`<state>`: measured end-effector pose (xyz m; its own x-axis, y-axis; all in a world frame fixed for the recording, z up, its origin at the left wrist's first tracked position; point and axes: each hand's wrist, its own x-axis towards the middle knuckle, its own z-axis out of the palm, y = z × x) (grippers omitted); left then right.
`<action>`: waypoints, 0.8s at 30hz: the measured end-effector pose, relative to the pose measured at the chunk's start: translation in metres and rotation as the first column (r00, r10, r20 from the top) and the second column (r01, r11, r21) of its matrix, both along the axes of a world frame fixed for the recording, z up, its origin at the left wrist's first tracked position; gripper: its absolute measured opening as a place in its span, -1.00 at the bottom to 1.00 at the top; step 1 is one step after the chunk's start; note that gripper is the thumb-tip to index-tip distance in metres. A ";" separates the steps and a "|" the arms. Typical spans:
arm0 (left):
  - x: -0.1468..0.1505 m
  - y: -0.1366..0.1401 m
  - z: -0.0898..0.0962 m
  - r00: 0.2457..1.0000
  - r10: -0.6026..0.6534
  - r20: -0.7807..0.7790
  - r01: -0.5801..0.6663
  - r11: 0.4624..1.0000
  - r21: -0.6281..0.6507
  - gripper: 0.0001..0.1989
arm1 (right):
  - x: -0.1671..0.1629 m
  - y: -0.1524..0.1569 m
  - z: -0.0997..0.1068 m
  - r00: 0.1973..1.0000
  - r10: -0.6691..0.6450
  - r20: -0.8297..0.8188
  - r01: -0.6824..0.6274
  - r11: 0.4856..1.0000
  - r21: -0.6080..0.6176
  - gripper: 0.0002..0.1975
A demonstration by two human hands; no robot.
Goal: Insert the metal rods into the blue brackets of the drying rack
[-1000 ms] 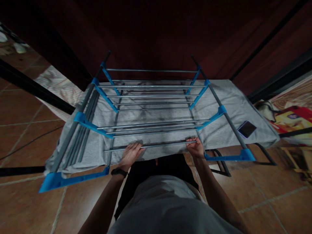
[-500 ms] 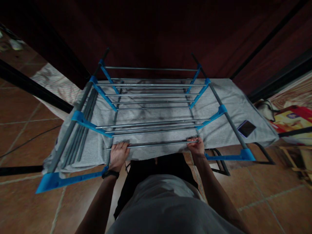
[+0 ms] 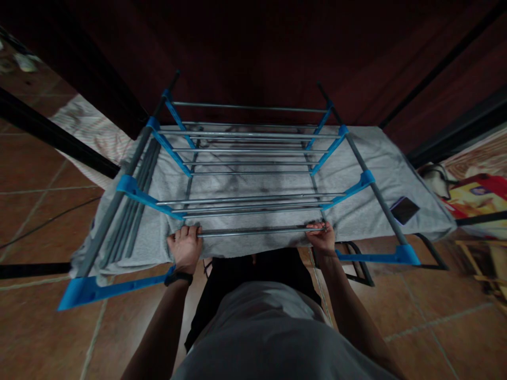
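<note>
A partly built rack of grey metal tubes and blue plastic brackets [image 3: 152, 198] lies on its side on a grey cloth. Along its near side runs a thin metal rod [image 3: 253, 233], held between my two hands. My left hand [image 3: 185, 248], with a dark band at the wrist, closes over the rod's left end and hides it. At the other end my right hand [image 3: 321, 237] pinches the rod close to a grey tube. Beyond my hands, several rods [image 3: 245, 199] span the blue brackets.
Several loose grey tubes [image 3: 137, 211] rest on the cloth [image 3: 364, 211] at the left. A phone [image 3: 404, 210] lies on the right. Farther right is a red and yellow package [image 3: 481, 198]. A dark red panel [image 3: 253, 53] rises behind the rack.
My left hand has shifted left and slightly up, now covering the rod end that stuck out past it. My right hand has moved slightly right, still on the rod. The view has shifted a little.
</note>
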<state>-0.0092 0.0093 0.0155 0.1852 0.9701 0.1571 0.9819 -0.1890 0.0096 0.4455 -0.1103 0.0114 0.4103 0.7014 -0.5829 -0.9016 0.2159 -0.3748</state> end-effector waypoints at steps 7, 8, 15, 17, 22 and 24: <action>0.009 0.006 0.003 0.998 0.037 -0.051 -0.040 0.998 -0.044 -0.64 | 0.002 0.001 -0.004 0.999 -0.010 0.039 0.010 1.000 -0.006 -0.69; 0.010 0.008 0.002 0.998 0.039 -0.052 -0.041 0.998 -0.051 -0.64 | 0.002 0.001 -0.004 0.999 -0.010 0.048 0.010 1.000 -0.007 -0.68; 0.009 0.011 -0.006 0.999 0.033 -0.036 -0.035 0.998 -0.056 -0.63 | 0.002 0.001 -0.004 0.998 -0.005 0.060 0.006 1.000 -0.022 -0.71; 0.009 0.011 -0.007 0.998 0.043 -0.034 -0.045 0.997 -0.061 -0.61 | 0.003 0.001 -0.005 0.998 -0.001 0.055 0.002 1.000 -0.031 -0.71; 0.009 0.012 -0.007 0.998 0.052 -0.022 -0.054 0.993 -0.102 -0.60 | 0.004 0.001 -0.007 0.997 0.011 0.080 -0.010 1.000 -0.006 -0.71; 0.009 0.012 -0.006 0.998 0.052 -0.020 -0.054 0.993 -0.108 -0.60 | 0.003 0.001 -0.007 0.996 0.011 0.085 -0.012 1.000 0.013 -0.71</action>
<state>0.0003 0.0212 0.0093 0.1350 0.9897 0.0478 0.9907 -0.1356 0.0105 0.4487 -0.1097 0.0042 0.4500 0.7137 -0.5368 -0.8690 0.2115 -0.4473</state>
